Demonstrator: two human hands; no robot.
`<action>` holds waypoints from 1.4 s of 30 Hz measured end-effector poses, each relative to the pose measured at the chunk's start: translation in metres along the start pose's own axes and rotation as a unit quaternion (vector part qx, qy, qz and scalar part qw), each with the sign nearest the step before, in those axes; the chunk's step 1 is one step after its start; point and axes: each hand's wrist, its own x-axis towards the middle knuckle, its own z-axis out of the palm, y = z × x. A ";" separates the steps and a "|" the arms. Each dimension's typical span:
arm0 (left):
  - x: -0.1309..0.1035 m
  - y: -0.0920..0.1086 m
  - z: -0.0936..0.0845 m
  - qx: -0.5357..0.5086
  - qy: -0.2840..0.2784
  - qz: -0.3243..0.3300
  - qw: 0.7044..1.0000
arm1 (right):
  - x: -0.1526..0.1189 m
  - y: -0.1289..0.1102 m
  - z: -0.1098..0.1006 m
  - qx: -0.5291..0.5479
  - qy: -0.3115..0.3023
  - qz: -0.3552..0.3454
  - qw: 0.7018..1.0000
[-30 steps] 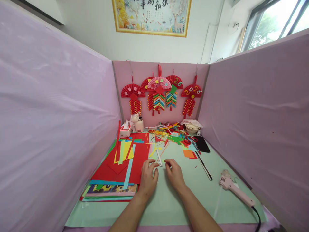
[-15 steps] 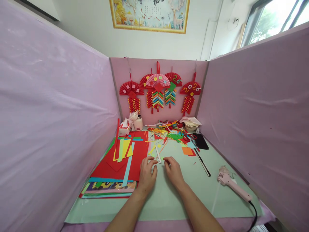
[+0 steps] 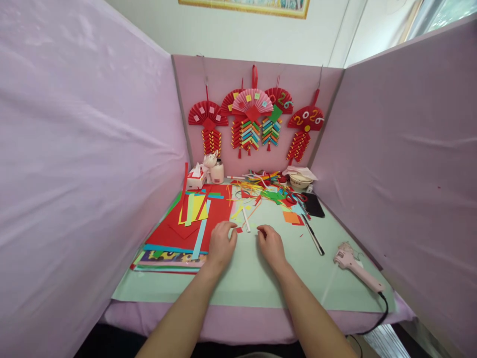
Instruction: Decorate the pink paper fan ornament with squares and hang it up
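My left hand (image 3: 222, 243) rests on the pale green mat (image 3: 246, 288), fingers loosely bent and a little apart from the thumb, with nothing seen in it. A small red paper piece (image 3: 239, 229) lies just beyond its fingertips. My right hand (image 3: 271, 244) is opposite, also loosely curled and seemingly without anything in it. Between and slightly beyond the two hands lies a thin white stick-like piece (image 3: 246, 220). To the left of my left hand are stacked red sheets (image 3: 160, 233) with a light blue strip (image 3: 201, 233) and a yellow sheet (image 3: 203, 213) on top.
A pink glue gun (image 3: 357, 268) with a black cord lies at the right. Nearer the middle are a black-and-silver pen-like rod (image 3: 313, 236), orange paper (image 3: 290, 217), red-handled scissors (image 3: 298, 198) and a dark tablet-like slab (image 3: 313, 205). Paper fan ornaments (image 3: 253, 102) hang on the back panel.
The view has tilted downward. My hands have moved slightly apart, and the small red piece now shows by my left fingertips. The white piece stays on the mat.
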 end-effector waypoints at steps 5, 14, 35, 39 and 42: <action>0.013 -0.021 -0.018 0.020 0.095 -0.086 0.992 | -0.001 0.001 -0.001 -0.061 -0.011 0.038 0.997; 0.016 -0.030 -0.021 0.021 0.109 -0.129 0.985 | 0.019 -0.026 0.003 -0.192 -0.101 0.065 0.974; 0.012 -0.030 -0.009 0.019 0.060 -0.096 0.993 | 0.020 -0.028 -0.023 -0.281 -0.072 0.114 0.950; 0.012 -0.030 -0.007 0.020 0.045 -0.089 0.995 | 0.031 -0.015 -0.033 -0.285 -0.051 0.137 0.947; 0.011 -0.029 -0.004 0.018 0.024 -0.079 0.996 | 0.053 -0.001 -0.043 -0.299 -0.039 0.150 0.941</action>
